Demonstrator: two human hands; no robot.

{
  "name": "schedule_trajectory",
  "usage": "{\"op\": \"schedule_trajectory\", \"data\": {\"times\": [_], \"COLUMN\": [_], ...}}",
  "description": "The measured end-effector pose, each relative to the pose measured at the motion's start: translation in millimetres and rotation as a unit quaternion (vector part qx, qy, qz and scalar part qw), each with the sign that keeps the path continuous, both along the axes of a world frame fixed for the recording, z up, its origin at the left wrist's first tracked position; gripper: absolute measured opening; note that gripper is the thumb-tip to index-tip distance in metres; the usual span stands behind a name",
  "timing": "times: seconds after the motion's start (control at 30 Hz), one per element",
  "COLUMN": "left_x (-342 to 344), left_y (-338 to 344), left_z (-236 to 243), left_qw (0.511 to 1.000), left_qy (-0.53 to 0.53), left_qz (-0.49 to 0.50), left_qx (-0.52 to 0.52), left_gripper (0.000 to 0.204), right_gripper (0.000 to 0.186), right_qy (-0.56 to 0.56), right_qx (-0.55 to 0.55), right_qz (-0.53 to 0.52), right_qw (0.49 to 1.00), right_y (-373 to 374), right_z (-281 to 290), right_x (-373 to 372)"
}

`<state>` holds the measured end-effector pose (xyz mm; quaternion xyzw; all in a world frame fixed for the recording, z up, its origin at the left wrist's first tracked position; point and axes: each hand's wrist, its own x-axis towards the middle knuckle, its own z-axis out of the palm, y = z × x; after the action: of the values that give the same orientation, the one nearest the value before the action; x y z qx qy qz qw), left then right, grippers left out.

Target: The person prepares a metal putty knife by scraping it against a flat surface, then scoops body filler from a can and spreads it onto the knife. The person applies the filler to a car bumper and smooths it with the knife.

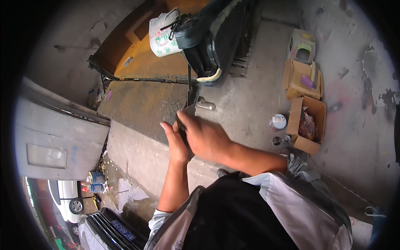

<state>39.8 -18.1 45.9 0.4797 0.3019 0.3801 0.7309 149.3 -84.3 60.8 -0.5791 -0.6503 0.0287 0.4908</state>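
In front of my body, both hands meet around a thin, dark grey sheet (190, 111) that looks like sandpaper. My right hand (208, 137) is closed on it from the right, knuckles up. On the other side, my left hand (178, 143) grips it with the thumb pointing up, its other fingers mostly hidden. The sheet's upper end sticks out above the right hand; its lower part lies between the palms. Beyond the hands is a dark, curved bumper-like part (200, 33), with a white plastic bag (163, 35) beside it.
A rusty orange metal body (141, 54) and a dark flat panel (143, 102) lie ahead. On the right stand an open cardboard box (295, 118), another carton (296, 85) and a lidded can (278, 121). A car's front (112, 229) is at lower left, near blue cans (96, 177).
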Motion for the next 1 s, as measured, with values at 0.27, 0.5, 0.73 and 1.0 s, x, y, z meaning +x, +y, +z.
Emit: {"op": "schedule_trajectory", "data": {"times": [0.27, 0.5, 0.73, 1.0], "left_x": [-2.7, 9.6, 3.9, -16.2], "left_y": [6.0, -0.7, -7.3, -5.5], "left_z": [-0.6, 1.6, -6.6, 9.0], "left_qw": [1.000, 0.999, 0.998, 0.987], "left_qy": [0.011, 0.009, -0.036, -0.027], "left_qz": [-0.005, 0.012, -0.040, -0.153], "left_qx": [0.023, 0.038, 0.014, -0.041], "left_gripper": [0.095, 0.090, 0.068, 0.061], "right_gripper": [0.050, 0.058, 0.051, 0.041], "right_qy": [0.017, 0.070, 0.107, 0.326], "right_qx": [0.015, -0.060, -0.037, -0.025], "right_qz": [-0.004, -0.006, -0.040, -0.026], "right_qw": [1.000, 0.996, 0.993, 0.945], "right_y": [3.6, 19.4, 24.9, 37.9], "right_z": [1.4, 16.6, 16.2, -0.1], "right_x": [-2.4, 23.1, 28.3, 123.5]}}
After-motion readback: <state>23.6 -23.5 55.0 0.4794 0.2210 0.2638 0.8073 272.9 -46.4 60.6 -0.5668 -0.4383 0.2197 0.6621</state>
